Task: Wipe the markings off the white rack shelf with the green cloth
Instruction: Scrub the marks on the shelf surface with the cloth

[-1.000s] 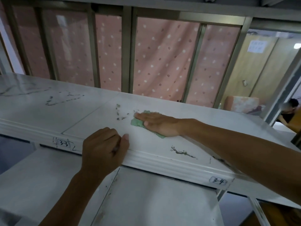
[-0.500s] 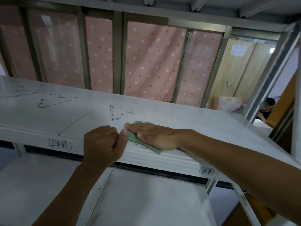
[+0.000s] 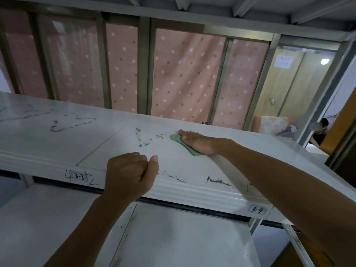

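The white rack shelf [image 3: 57,147] runs across the view at chest height. Dark markings [image 3: 146,138] sit on it near the middle, more scribbles [image 3: 71,122] lie to the left, and brown streaks [image 3: 217,181] run along the front edge. My right hand [image 3: 200,143] lies flat on the green cloth [image 3: 176,137], pressing it to the shelf just right of the middle markings. My left hand [image 3: 131,174] is curled over the shelf's front lip, thumb up, gripping the edge.
A lower white shelf [image 3: 173,237] lies beneath. Labels "3-3" [image 3: 79,177] and "3-4" [image 3: 258,210] are on the front lip. Metal bars and a pink dotted curtain [image 3: 183,78] stand behind. A person [image 3: 319,132] sits at far right beyond the rack post.
My right hand slid the cloth from the front edge by my left hand back and rightward, away from me. The streaks on the front edge show again. My left hand stays on the lip.
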